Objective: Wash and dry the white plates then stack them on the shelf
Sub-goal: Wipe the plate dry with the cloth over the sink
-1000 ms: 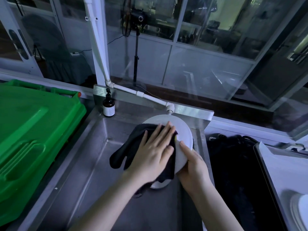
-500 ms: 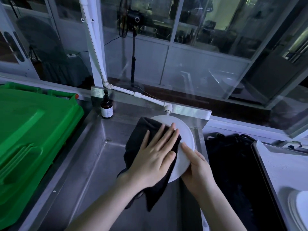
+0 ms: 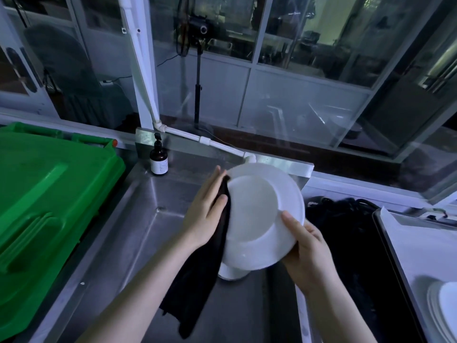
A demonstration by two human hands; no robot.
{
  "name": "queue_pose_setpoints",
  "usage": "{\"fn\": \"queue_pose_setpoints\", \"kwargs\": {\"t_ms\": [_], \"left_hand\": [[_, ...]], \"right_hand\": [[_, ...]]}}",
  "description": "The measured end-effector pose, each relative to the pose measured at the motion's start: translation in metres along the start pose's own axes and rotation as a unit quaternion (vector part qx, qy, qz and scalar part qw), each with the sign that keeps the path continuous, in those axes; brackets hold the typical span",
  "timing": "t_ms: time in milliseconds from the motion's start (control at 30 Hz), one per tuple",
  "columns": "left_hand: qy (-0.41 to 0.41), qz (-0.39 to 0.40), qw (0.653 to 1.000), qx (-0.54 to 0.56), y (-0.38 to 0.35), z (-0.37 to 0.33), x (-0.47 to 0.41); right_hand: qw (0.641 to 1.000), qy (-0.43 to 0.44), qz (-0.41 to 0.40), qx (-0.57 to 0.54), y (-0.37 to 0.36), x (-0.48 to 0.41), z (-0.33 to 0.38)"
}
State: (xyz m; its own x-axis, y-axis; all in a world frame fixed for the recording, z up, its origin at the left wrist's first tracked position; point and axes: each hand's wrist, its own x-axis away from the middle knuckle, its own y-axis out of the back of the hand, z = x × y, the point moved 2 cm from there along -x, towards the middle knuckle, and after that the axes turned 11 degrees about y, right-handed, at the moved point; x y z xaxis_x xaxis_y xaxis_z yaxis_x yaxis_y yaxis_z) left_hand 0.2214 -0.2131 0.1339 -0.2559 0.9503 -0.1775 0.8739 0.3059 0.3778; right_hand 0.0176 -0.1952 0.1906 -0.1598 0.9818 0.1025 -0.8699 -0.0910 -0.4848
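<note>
- Step in hand: drying. A white plate [image 3: 259,214] is held up on a tilt above the steel sink [image 3: 138,243], near the middle of the view; no running water is visible.
- Right hand [image 3: 309,251]: grasps the plate rim at the plate's 4 o'clock, thumb laid on the face toward the camera, fingers hidden behind.
- Left hand [image 3: 205,219]: flat, fingers straight, pressing a black cloth [image 3: 197,280] against the plate edge at its 9 o'clock. It is not curled round the cloth, as far as can be seen.
- The cloth's free end hangs limp toward 6 o'clock, into the basin.
- Plate: round, smooth, glossy glaze, with a shallow circular well inside a broad rim. Which face shows, I cannot tell.
- Cloth: soft, matte, folds easily. Sink: brushed metal, flat floor, sloped walls.
- A second white piece [image 3: 231,273] sits in the basin, just under the plate's 6 o'clock edge and partly hidden.
- Stacked plates [image 3: 445,310] sit at 4 o'clock in the view.
- Judgement, next move: turn the plate in the right hand's hold so the cloth reaches the unwiped rim and far face, with the grip kept firm, since wet glaze is slippery.
- The shelf is not in view.
</note>
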Motion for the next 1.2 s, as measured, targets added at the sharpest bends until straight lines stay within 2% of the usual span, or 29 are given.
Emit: {"fn": "queue_pose_setpoints", "kwargs": {"t_ms": [100, 233, 333, 400, 533, 600, 667, 767, 867, 967, 1033, 1100, 1200], "left_hand": [[-0.015, -0.041, 0.999, -0.004, -0.014, -0.003, 0.028], [-0.095, -0.083, 0.975, -0.184, -0.039, -0.026, 0.057], [-0.129, -0.064, 0.960, -0.239, -0.043, -0.033, 0.058], [-0.139, -0.046, 0.961, -0.234, -0.039, -0.032, 0.048], [-0.087, -0.029, 0.979, -0.180, -0.030, -0.020, 0.021], [-0.087, -0.019, 0.984, -0.154, -0.027, -0.014, 0.008], [-0.086, -0.040, 0.989, -0.111, -0.023, -0.013, -0.004], [-0.041, -0.091, 0.994, -0.033, -0.015, -0.015, -0.016], [-0.035, -0.142, 0.987, -0.068, -0.009, -0.013, -0.019], [0.011, -0.209, 0.971, -0.115, 0.004, -0.006, -0.019], [0.059, -0.200, 0.971, -0.114, 0.011, -0.003, -0.017], [0.138, -0.137, 0.978, -0.074, 0.013, -0.001, -0.015], [0.265, -0.066, 0.961, 0.050, 0.014, -0.003, -0.006]], "right_hand": [[0.999, 0.018, -0.028, -0.022, -0.005, -0.006, 0.005], [0.996, 0.015, -0.043, -0.075, -0.017, -0.012, -0.006], [0.995, 0.004, -0.038, -0.094, -0.018, -0.011, -0.015], [0.997, 0.005, -0.027, -0.077, -0.015, -0.009, -0.017], [1.000, 0.004, -0.019, -0.024, -0.005, -0.001, -0.018], [1.000, 0.002, 0.005, -0.003, -0.001, 0.003, -0.018], [0.999, 0.000, 0.025, 0.025, 0.006, 0.007, -0.017], [0.997, -0.001, 0.050, 0.063, 0.015, 0.009, -0.014], [0.986, 0.018, 0.091, 0.136, 0.024, 0.008, -0.005], [0.957, 0.058, 0.125, 0.257, 0.028, 0.009, 0.007], [0.924, 0.101, 0.134, 0.343, 0.030, 0.008, 0.010], [0.865, 0.168, 0.153, 0.446, 0.027, 0.005, 0.011], [0.737, 0.281, 0.198, 0.582, 0.018, 0.007, 0.009]]}}
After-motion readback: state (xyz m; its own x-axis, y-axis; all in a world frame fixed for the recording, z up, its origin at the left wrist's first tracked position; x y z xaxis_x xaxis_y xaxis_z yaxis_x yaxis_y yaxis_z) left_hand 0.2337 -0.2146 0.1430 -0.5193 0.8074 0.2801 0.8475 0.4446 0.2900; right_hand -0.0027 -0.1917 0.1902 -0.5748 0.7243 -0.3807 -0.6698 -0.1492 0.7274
